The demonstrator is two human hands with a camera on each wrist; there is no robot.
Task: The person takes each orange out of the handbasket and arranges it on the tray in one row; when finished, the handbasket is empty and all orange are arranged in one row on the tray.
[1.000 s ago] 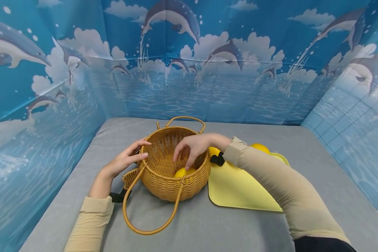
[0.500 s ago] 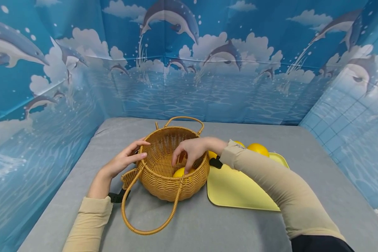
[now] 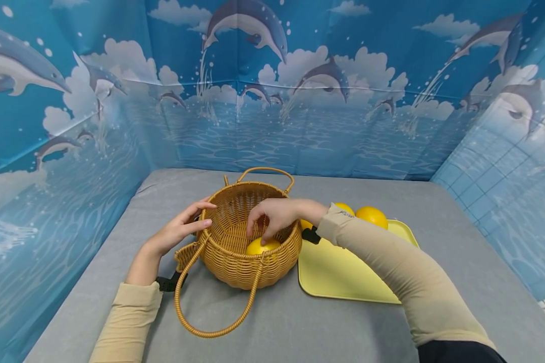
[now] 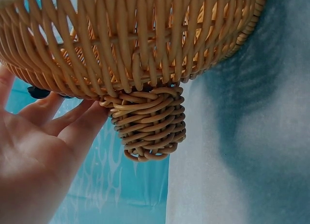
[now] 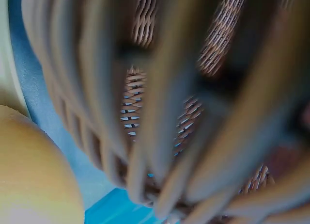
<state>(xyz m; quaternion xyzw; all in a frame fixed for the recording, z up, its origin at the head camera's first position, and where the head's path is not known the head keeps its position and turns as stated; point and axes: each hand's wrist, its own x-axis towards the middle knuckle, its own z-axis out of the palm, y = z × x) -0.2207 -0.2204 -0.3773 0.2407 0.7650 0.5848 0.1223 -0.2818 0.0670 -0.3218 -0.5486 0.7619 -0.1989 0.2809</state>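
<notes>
A round wicker basket (image 3: 236,269) stands open-topped on a grey surface. My left hand (image 3: 177,227) rests at its left rim, thumb and a fingertip over the edge; in the left wrist view the fingers of this left hand (image 4: 53,141) lie fairly straight along the wickerwork. My right hand (image 3: 274,217) reaches into the basket with curled fingers, thumb on top of a round yellow fruit (image 3: 262,246) near the front wall. The lower side of that fruit is hidden by the rim. In the right wrist view, woven strands (image 5: 164,112) block most of the hand.
Right of the basket lies a yellow tray (image 3: 345,277), partly under the right sleeve (image 3: 386,257). Several more yellow fruits (image 3: 372,217) sit at its far side. One basket handle (image 3: 213,333) hangs down at the front; another handle (image 3: 268,169) rises at the back.
Inside the basket, my right thumb and the yellow fruit have shifted slightly left and away from the front wall, so more fruit shows. My left hand stays at the rim.
</notes>
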